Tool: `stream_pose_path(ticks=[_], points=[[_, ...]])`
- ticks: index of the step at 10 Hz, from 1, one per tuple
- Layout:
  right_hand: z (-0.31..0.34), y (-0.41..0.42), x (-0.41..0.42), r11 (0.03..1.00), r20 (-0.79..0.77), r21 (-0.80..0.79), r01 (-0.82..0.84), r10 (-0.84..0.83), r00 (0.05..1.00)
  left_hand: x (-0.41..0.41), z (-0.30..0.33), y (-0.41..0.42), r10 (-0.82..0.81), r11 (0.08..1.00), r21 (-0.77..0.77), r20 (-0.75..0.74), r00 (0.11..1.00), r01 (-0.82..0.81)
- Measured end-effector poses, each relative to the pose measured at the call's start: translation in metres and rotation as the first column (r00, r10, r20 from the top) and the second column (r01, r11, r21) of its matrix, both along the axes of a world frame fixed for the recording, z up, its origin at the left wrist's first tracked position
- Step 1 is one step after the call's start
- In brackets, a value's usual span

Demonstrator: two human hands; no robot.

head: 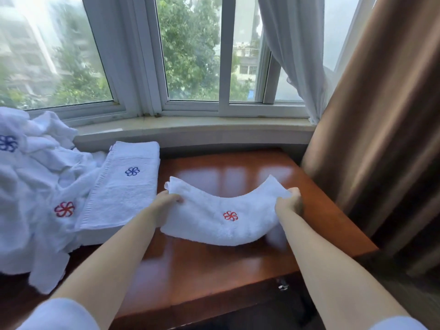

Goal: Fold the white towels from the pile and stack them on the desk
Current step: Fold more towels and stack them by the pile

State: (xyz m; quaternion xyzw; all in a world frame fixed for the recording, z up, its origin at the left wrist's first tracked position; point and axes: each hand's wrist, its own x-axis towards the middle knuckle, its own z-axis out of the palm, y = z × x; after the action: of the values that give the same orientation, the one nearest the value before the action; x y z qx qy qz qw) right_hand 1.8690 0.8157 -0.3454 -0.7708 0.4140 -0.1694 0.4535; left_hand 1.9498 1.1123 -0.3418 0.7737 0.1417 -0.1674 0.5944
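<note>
Spreading over the left of the surface, the loose pile is leaning against the folded stack and could be slumping onto it. Sagging between both hands, the red-crested towel is hanging just above the wood; the left hand and right hand are each pinching an end, and uneven tension risks undoing its fold.

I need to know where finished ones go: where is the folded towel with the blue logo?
In the head view the folded towel lies left of centre on the desk, between the unfolded pile and the towel held by both hands.
</note>
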Motion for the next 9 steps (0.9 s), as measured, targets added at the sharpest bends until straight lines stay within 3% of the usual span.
stream_pose_path(ticks=[2, 4, 6, 9], points=[[0.054, 0.059, 0.020, 0.977, 0.265, -0.189, -0.097, 0.146, 0.953, -0.031, 0.068, 0.050, -0.008, 0.987, -0.159, 0.118, 0.993, 0.027], [0.094, 0.124, 0.046, 0.940, 0.396, -0.276, -0.202, 0.303, 0.867, -0.032, 0.095, 0.110, 0.109, 0.944, -0.329, 0.233, 0.966, -0.028], [0.113, 0.185, 0.081, 0.870, 0.411, -0.363, -0.334, 0.471, 0.781, -0.026, 0.105, 0.156, 0.292, 0.906, -0.381, 0.242, 0.925, -0.186], [0.130, 0.268, 0.167, 0.786, 0.387, -0.422, -0.452, 0.607, 0.694, 0.020, 0.090, 0.201, 0.407, 0.877, -0.370, 0.234, 0.883, -0.306]])
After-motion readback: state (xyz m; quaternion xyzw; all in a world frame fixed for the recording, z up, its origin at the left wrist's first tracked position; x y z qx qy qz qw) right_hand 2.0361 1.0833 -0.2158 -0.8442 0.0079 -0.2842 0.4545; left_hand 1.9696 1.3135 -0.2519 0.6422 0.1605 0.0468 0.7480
